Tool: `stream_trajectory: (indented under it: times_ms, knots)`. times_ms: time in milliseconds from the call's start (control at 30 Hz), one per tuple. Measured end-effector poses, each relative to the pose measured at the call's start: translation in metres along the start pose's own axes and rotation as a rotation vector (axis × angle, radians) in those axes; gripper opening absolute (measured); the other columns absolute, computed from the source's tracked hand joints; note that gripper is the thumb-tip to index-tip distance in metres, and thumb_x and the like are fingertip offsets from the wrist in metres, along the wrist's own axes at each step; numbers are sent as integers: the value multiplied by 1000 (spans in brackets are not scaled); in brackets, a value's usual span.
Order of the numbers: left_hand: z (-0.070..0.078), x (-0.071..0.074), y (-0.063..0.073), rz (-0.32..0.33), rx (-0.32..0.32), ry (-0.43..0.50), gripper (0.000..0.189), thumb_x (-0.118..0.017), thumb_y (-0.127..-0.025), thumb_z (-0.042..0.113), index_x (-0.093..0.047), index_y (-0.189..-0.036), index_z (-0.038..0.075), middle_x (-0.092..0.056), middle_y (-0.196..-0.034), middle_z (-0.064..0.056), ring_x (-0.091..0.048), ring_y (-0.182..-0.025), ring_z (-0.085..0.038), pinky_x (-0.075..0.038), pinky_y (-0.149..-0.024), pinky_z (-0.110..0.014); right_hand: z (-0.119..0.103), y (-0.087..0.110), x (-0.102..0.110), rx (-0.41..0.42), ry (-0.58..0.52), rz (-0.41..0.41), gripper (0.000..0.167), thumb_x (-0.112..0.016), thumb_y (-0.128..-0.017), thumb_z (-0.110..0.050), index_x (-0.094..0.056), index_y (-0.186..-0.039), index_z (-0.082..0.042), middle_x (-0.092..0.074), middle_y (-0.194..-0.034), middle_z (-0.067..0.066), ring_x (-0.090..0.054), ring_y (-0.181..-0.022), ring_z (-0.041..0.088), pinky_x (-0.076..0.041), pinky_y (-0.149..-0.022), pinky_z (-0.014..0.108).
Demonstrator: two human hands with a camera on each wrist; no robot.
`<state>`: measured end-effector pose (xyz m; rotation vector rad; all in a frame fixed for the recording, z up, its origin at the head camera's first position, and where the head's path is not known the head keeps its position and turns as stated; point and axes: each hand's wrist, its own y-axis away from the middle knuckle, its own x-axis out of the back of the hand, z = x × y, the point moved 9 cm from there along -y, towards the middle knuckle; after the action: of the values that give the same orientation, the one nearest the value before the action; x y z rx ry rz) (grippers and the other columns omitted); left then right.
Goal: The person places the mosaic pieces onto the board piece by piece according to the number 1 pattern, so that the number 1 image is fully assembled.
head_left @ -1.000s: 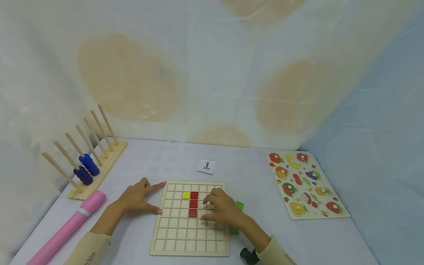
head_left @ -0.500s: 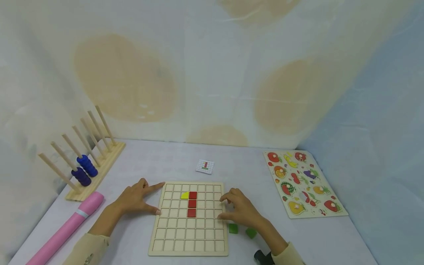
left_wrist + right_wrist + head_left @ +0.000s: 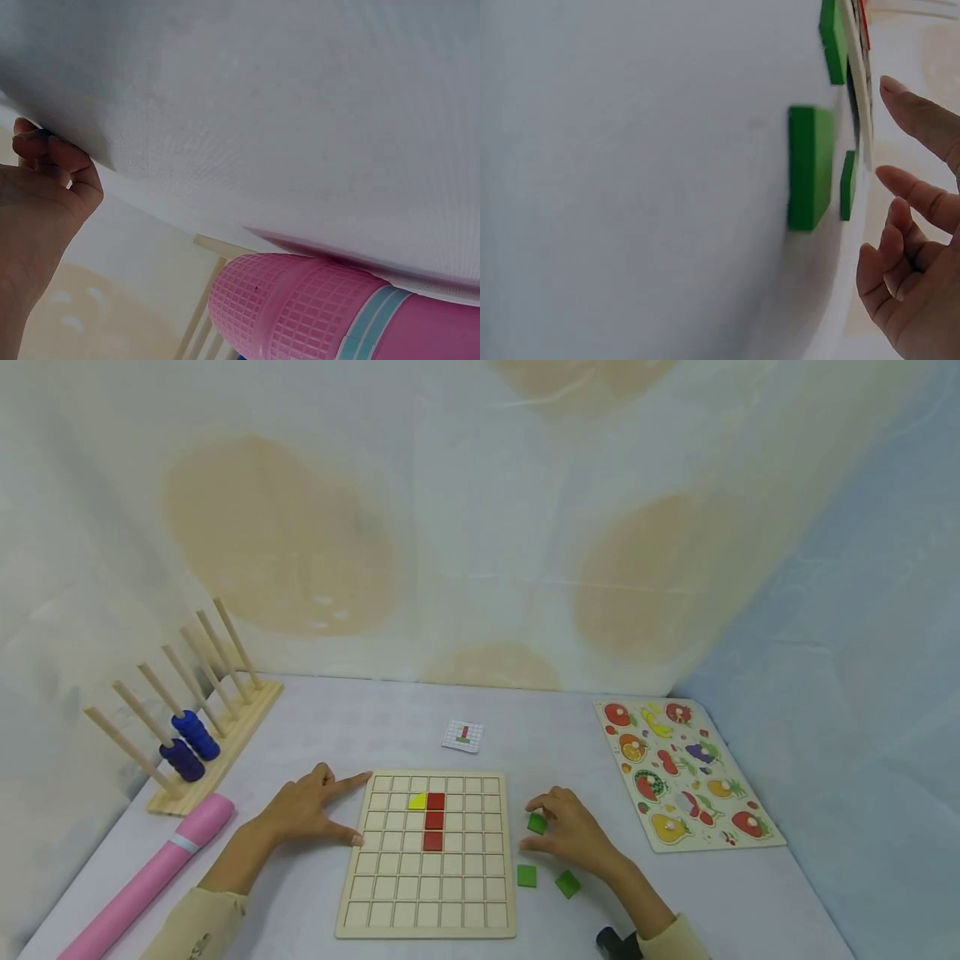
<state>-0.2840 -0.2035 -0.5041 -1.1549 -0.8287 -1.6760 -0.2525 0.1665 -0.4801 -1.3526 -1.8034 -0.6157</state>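
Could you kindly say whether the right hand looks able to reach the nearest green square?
Likely yes: the right hand is near the nearest green square, fingers parted, nothing visibly blocking it.

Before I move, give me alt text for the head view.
Right hand, thumb and fingers apart, at one of three green tiles right of a wooden grid board, which holds three red squares and a yellow piece. Left hand touches the board's left edge.
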Motion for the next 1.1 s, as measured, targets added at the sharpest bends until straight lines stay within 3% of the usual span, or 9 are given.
stream_trajectory:
  times_ms: [233,533,800,1100]
  knots:
    - [0,-1,1,-3,1,-3,105,-73,-59,81,-46,-148,34,-38,-97,-1,-35,-69,-16,-26,-65,-33,14,2,3,-84,43,13,41,-90,-70,-31,-72,-102,-13,-50,-83,-4,-40,-82,11,-39,-72,26]
    - [2,1,1,2,-1,3,105,-74,-59,80,-47,-148,33,-39,-96,-1,-35,-70,-16,-26,-66,-34,13,4,3,-14,78,60,27,-88,-72,-22,-74,-93,-12,-51,-84,-7,-43,-82,9,-43,-72,25]
    - [2,0,1,-9,4,10,105,-74,-59,80,-47,-148,32,-39,-97,-2,-35,-70,-16,-26,-66,-34,12,5,1,-6,123,75,22,-88,-73,-19,-74,-89,-15,-50,-82,-10,-44,-82,6,-45,-72,23]
    - [2,1,1,-12,5,10,105,-73,-59,81,-46,-149,33,-39,-97,-2,-35,-70,-16,-25,-66,-34,-13,6,1,70,11,27,21,-86,-75,-19,-71,-90,-18,-52,-87,-8,-49,-88,7,-48,-80,27]
